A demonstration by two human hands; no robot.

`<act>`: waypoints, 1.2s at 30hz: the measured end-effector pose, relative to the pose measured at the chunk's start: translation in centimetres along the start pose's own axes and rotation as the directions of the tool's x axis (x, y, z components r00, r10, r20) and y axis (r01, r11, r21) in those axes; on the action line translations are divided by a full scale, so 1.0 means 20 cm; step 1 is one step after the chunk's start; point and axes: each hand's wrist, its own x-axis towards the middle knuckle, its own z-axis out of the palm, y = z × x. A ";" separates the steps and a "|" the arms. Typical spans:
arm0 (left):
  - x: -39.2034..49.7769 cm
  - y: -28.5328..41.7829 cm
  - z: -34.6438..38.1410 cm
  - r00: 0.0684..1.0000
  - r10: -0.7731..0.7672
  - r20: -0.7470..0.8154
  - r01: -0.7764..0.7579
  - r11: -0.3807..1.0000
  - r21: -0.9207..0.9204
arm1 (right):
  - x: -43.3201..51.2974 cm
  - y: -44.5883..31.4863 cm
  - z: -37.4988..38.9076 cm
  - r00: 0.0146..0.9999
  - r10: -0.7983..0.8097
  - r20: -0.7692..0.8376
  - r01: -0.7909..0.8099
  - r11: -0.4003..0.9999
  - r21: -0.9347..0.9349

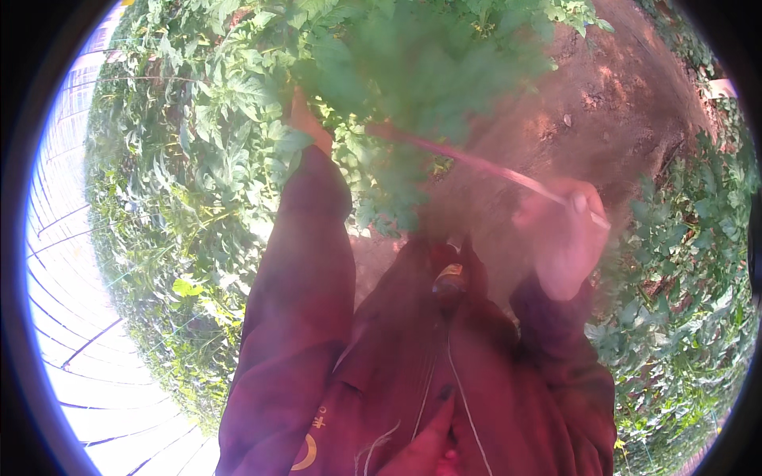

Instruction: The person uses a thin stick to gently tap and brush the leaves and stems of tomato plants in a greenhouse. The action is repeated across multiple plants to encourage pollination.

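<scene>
My left hand (311,124) reaches forward into leafy green plants (238,95) that look like tomato plants. Leaves cover its fingers, so what they touch is hidden. On the right, my right hand (568,238) is closed around one end of a thin, pale pink strip (488,165), with the thumb on top. From there the strip runs up and left, taut and straight, until it blurs behind the foliage. Its far end cannot be made out. A large blurred clump of leaves (417,65) stands close in front of me, above the strip.
Bare brown soil (601,113) forms a path at the upper right. Another row of plants (684,256) borders it on the right. To the left, a bright, translucent, ribbed wall (71,333) curves past the dense foliage. White cords (461,387) hang down my dark red jacket (393,357).
</scene>
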 end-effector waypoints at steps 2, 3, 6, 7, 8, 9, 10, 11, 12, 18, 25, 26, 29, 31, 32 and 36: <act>0.04 0.01 -0.01 0.999 0.043 -0.012 -0.043 0.999 0.022 | 0.05 0.04 0.04 0.998 -0.004 0.067 0.000 0.998 0.060; 0.06 0.01 -0.01 0.997 0.070 -0.022 -0.069 0.997 0.029 | 0.07 0.05 0.07 0.996 -0.006 0.094 -0.003 0.996 0.088; 0.09 -0.02 -0.07 0.994 0.111 -0.018 -0.110 0.994 0.015 | 0.12 0.09 0.15 0.987 -0.007 0.158 -0.008 0.996 0.093; 0.10 -0.03 -0.09 0.989 0.147 -0.004 -0.147 0.989 0.006 | 0.14 0.11 0.19 0.986 -0.005 0.166 -0.008 0.997 0.082; 0.09 -0.05 -0.10 0.982 0.191 0.005 -0.191 0.982 -0.009 | 0.15 0.12 0.21 0.985 -0.004 0.175 -0.009 0.997 0.071; 0.10 -0.07 -0.12 0.972 0.235 0.013 -0.235 0.972 -0.025 | 0.16 0.14 0.25 0.983 -0.003 0.185 -0.009 0.998 0.059; 0.09 -0.09 -0.16 0.864 0.497 0.075 -0.498 0.826 0.263 | 0.17 0.16 0.28 0.981 -0.003 0.194 -0.008 0.998 0.060; 0.09 -0.10 -0.20 0.694 0.687 0.215 -0.683 0.535 0.497 | 0.17 0.18 0.32 0.979 -0.005 0.203 -0.008 0.998 0.060; 0.10 -0.12 -0.22 0.662 0.700 0.268 -0.705 0.460 0.540 | 0.18 0.20 0.35 0.978 -0.006 0.209 -0.007 0.998 0.062; 0.10 -0.21 -0.31 0.954 0.297 0.042 -0.300 0.947 0.118 | 0.18 0.25 0.46 0.962 0.001 0.273 -0.012 0.999 0.040; 0.13 -0.22 -0.40 0.914 0.341 0.219 -0.388 0.892 0.232 | 0.20 0.29 0.52 0.970 -0.030 0.241 0.027 1.000 0.013; 0.15 -0.23 -0.41 0.905 0.357 0.232 -0.411 0.875 0.255 | 0.21 0.29 0.52 0.969 -0.049 0.240 0.049 0.999 0.005; 0.22 -0.26 -0.41 0.835 0.447 0.321 -0.545 0.755 0.365 | 0.22 0.29 0.51 0.973 -0.051 0.226 0.055 0.998 -0.010; 0.25 -0.27 -0.42 0.788 0.471 0.395 -0.610 0.684 0.401 | 0.22 0.30 0.50 0.967 -0.067 0.245 0.075 0.997 -0.027; 0.26 -0.26 -0.42 0.774 0.467 0.428 -0.626 0.670 0.400 | 0.22 0.30 0.49 0.958 -0.092 0.273 0.106 0.994 -0.038; 0.27 -0.20 -0.41 0.714 0.458 0.529 -0.683 0.622 0.382 | 0.21 0.33 0.49 0.947 -0.127 0.296 0.132 0.991 0.004</act>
